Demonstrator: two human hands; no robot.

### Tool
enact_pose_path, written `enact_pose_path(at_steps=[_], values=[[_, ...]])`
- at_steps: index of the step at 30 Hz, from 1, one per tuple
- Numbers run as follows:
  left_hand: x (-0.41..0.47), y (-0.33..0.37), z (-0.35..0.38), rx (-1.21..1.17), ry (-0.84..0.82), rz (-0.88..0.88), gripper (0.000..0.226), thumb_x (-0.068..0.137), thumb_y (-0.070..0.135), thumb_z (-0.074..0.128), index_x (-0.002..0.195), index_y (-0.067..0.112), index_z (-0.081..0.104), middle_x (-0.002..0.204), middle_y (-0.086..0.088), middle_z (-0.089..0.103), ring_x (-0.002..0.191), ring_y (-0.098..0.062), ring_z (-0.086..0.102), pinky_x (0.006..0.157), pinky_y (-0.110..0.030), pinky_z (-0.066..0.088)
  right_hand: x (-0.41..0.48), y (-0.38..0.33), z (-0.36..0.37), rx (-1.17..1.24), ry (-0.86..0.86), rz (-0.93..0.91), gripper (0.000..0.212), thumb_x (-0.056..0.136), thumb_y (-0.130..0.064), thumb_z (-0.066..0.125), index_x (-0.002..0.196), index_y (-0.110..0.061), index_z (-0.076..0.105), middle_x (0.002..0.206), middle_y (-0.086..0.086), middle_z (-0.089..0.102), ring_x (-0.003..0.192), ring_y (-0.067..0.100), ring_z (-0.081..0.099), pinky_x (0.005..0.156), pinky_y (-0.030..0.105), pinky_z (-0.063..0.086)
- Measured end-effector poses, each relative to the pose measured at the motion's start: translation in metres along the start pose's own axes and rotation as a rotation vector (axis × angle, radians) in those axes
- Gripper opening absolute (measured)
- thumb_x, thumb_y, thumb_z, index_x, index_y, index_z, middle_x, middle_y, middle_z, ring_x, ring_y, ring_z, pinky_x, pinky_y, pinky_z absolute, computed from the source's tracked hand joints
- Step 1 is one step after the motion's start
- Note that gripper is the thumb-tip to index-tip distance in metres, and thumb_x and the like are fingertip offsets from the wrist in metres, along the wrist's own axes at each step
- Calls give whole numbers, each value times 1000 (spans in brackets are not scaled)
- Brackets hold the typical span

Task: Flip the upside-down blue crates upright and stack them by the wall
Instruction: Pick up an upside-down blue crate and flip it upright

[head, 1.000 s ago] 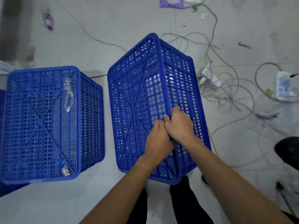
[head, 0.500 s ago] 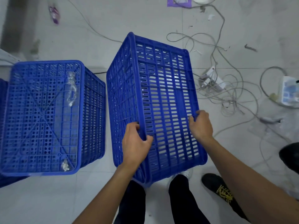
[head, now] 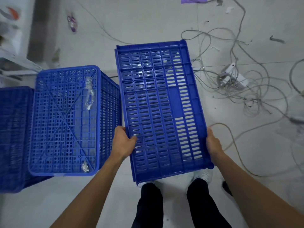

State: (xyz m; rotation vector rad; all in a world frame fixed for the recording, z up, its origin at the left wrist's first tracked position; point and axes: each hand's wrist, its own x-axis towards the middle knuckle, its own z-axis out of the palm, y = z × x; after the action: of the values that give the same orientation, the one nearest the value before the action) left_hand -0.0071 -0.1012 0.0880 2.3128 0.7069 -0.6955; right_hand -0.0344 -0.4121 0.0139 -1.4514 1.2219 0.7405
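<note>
A blue slotted crate (head: pixel 161 109) lies turned on its side in front of me, one long side wall facing up at the camera. My left hand (head: pixel 123 142) grips its near left edge and my right hand (head: pixel 212 142) grips its near right edge. Left of it a second blue crate (head: pixel 65 119) stands upside down, its perforated base on top with bits of clear plastic wrap on it. A third blue crate (head: pixel 14 137) sits at the far left, partly cut off by the frame.
A tangle of grey cables (head: pixel 243 83) with a white power strip (head: pixel 232 76) spreads over the floor to the right. My legs and white shoes (head: pixel 202 175) are just below the held crate. A white shelf edge (head: pixel 14 66) shows at the upper left.
The crate has rolled from tilted on its edge to lying on its side. My hands moved apart from the middle to its left and right edges.
</note>
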Motion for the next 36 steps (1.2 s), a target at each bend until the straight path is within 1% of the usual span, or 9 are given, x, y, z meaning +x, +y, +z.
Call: enact_pose_path(at_steps=[2,7,11,16,20,23,26,30,36], values=[[6,0,1,-10,-13,-23,37,93,19,65,121,14,41,112,-10,52,82,-23,61,75,-48,57,-7,-3,3,-21,48,-21,84,85,-79,27,115,-9,62,107,11,69,93,30,66,93,47,52],[14,20,14,16,-56,-11,20,91,15,64,90,17,44,88,-9,56,68,-22,57,65,-44,56,-4,-6,-12,-77,141,-82,80,83,-83,28,101,-11,58,99,12,67,89,32,65,91,47,52],[19,37,33,1,-108,21,31,87,24,65,107,14,44,102,-7,59,83,-23,63,76,-45,59,3,-6,-42,-64,158,-58,80,84,-82,29,105,-10,57,99,13,65,90,32,64,88,45,53],[18,67,61,26,-169,61,28,88,22,66,104,12,46,100,-5,59,90,-25,62,84,-43,56,4,-4,-81,-6,140,-65,62,93,-71,29,90,-15,56,84,5,62,79,24,62,78,39,49],[19,79,76,33,-184,71,28,90,21,64,106,13,43,104,-5,59,94,-24,62,85,-43,56,10,-5,-97,-18,149,-102,64,96,-66,28,112,-12,58,102,8,66,91,26,64,74,36,48],[22,82,77,83,-194,82,28,91,21,64,109,13,43,106,-4,57,95,-24,60,85,-40,54,11,-12,-99,-48,155,-211,60,98,-60,27,125,-15,58,116,7,66,103,27,64,89,43,51],[27,75,74,162,-227,68,35,91,22,65,116,7,45,106,-4,55,94,-24,58,82,-36,52,8,-17,-96,-88,172,-298,44,101,-47,27,110,-18,59,107,6,67,99,25,64,92,46,51],[26,68,83,159,-207,62,28,91,18,63,107,11,42,103,-5,55,90,-23,56,75,-34,47,15,-14,-94,-174,215,-313,47,98,-53,26,107,-21,59,108,5,66,99,26,63,95,52,49],[32,60,77,183,-212,83,27,93,14,58,113,9,42,102,-6,55,89,-23,57,72,-33,45,3,-17,-91,-332,283,-436,43,105,-41,25,96,-13,57,98,9,63,90,27,59,84,41,47]])
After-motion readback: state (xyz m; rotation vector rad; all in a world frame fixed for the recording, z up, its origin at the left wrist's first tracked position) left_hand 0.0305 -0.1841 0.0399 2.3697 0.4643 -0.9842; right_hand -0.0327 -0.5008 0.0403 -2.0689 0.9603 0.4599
